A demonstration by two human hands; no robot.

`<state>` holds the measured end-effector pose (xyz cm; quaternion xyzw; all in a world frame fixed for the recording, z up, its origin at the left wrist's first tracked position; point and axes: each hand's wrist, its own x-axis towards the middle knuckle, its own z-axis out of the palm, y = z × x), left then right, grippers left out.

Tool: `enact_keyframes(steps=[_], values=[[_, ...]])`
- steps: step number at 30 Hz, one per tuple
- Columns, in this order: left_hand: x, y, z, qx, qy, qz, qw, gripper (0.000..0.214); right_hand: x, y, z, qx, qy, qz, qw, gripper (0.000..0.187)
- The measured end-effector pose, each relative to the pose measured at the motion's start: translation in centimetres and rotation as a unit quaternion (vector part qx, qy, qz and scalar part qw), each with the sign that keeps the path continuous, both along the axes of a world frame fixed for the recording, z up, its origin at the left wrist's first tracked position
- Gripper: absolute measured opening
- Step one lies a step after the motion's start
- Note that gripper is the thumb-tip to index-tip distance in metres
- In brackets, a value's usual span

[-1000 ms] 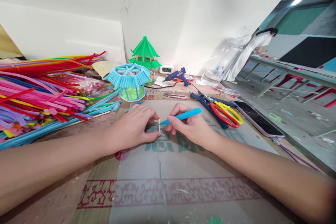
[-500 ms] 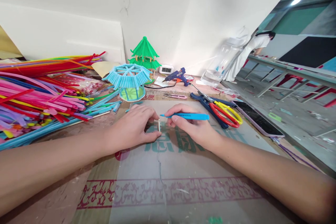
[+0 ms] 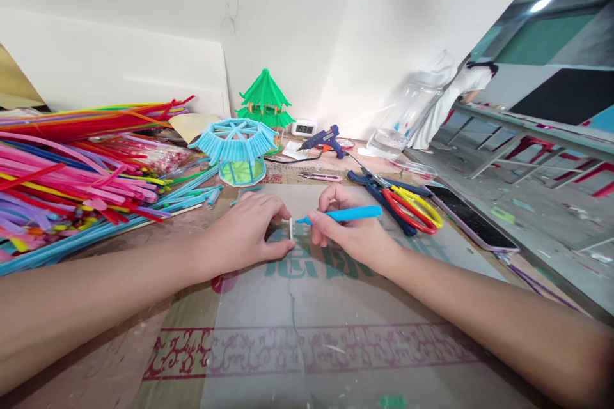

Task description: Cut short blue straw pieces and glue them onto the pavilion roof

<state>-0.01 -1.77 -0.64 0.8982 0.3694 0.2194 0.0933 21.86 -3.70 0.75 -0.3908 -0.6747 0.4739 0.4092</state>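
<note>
Between the thumb and index finger of my left hand (image 3: 254,228) is a short pale stick (image 3: 290,229), held by its two ends. My right hand (image 3: 349,225) grips a blue marker pen (image 3: 352,213), its tip pointing left and a small gap from the stick. Both hands are over a translucent sheet (image 3: 254,307) on the printed cardboard. Just beyond my left hand stands a light blue pipe-cleaner pavilion model (image 3: 237,140) on a green base. A green tiered-roof model (image 3: 265,92) rises behind it.
Bundles of coloured pipe cleaners (image 3: 71,179) crowd the left. At the back are a digital clock (image 3: 304,128), a blue glue gun (image 3: 327,139) and pink-handled snips (image 3: 320,176). Red-and-yellow-handled pliers (image 3: 407,208), a phone (image 3: 470,217) and a clear plastic container (image 3: 403,115) lie right. A person (image 3: 455,99) bends over a far table.
The marker tip has shifted slightly down and right, from near the stick's upper end toward its side. My right fingers have changed their grip. My left hand stays put.
</note>
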Motion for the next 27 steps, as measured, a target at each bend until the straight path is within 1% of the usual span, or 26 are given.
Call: enact_keyframes(steps=[5, 8, 11, 15, 18, 23, 27], values=[[0.03, -0.06, 0.06, 0.0, 0.002, 0.001, 1.0, 0.031, 0.31, 0.08, -0.05, 0.048, -0.007, -0.008, 0.999, 0.029], [0.04, -0.1, 0.1, 0.001, 0.0, 0.003, 1.0, 0.03, 0.33, 0.09, 0.04, 0.058, -0.002, 0.0, 0.998, 0.022], [-0.01, -0.09, 0.02, -0.002, -0.004, 0.003, 1.0, 0.031, 0.14, 0.12, 0.12, 0.04, 0.017, 0.002, 0.999, 0.023], [-0.04, -0.07, -0.01, 0.002, -0.007, -0.004, 1.0, 0.03, -0.12, 0.15, 0.14, 0.016, 0.023, -0.022, 0.999, 0.027], [0.0, -0.07, 0.08, -0.004, -0.004, -0.002, 1.0, 0.03, -0.13, 0.1, 0.22, 0.011, 0.008, -0.018, 1.0, 0.027], [0.04, -0.09, 0.09, -0.015, -0.003, -0.001, 1.0, 0.031, -0.09, -0.06, 0.38, -0.005, -0.018, -0.014, 1.0, 0.018], [0.03, -0.1, -0.01, -0.012, -0.003, 0.002, 1.0, 0.03, -0.21, -0.06, 0.29, -0.012, -0.031, -0.015, 0.999, 0.023]])
